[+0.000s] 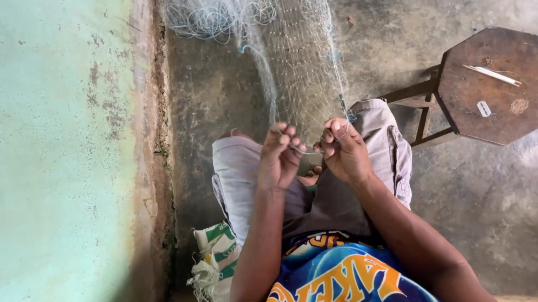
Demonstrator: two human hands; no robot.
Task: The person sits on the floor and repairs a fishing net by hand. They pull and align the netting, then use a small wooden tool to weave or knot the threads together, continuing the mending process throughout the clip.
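Scanning from the left of the frame, I see a pale green wall (37,162) filling that side, with a woven sack (217,256) at its foot in the lower middle. Next comes the left hand (278,160), fingers curled shut and pinching a strand of the fishing net (303,67), which hangs from the top centre of the frame down to the lap. Just beside it, the right hand (346,153) is likewise closed on the mesh, thumb and fingertips nipping the same short stretch of twine between the two hands. I judge the step in hand to be working one mesh or knot, held taut between both pinches; the next move would call for steady tension and fine fingertip control. At the right stands a wooden stool (498,83), with a slim white netting needle (493,74) and a small blade (484,108) lying on it, well apart from both hands.
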